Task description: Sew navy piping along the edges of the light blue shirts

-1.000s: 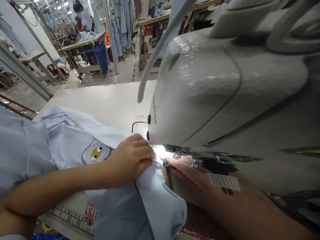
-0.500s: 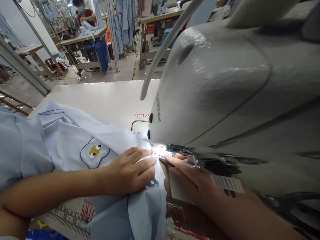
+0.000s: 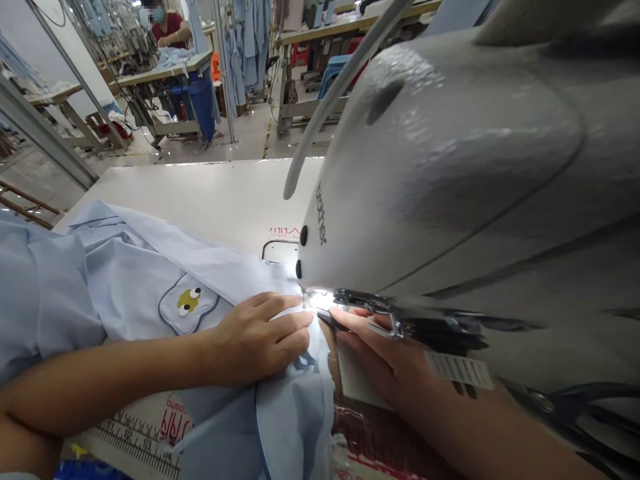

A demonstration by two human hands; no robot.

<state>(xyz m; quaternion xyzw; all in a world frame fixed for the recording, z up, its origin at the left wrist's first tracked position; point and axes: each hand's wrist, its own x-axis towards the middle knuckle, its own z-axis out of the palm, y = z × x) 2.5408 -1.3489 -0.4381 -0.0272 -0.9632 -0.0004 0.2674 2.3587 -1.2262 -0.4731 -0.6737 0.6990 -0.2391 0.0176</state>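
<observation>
A light-blue garment [image 3: 135, 287] with a pocket patch showing a yellow figure [image 3: 187, 303] lies on the white sewing table [image 3: 200, 193]. My left hand [image 3: 255, 337] rests flat on the cloth, fingers stretched toward the lit needle area [image 3: 313, 300]. My right hand [image 3: 380, 360] reaches under the head of the grey sewing machine [image 3: 450, 173]. Its fingers lie stretched out on the cloth's edge just right of the needle. The machine hides part of this hand. A folded hem of the garment hangs over the table's near edge.
A printed ruler [image 3: 135, 443] runs along the table's near edge. A barcode label [image 3: 457, 370] hangs under the machine. Beyond the table are other work benches, hanging blue garments and a person [image 3: 167, 27] at a far bench.
My left hand has uncurled from a loose grip to lie flat on the cloth. The folded hem has shifted left under the needle. The view has moved closer to the machine.
</observation>
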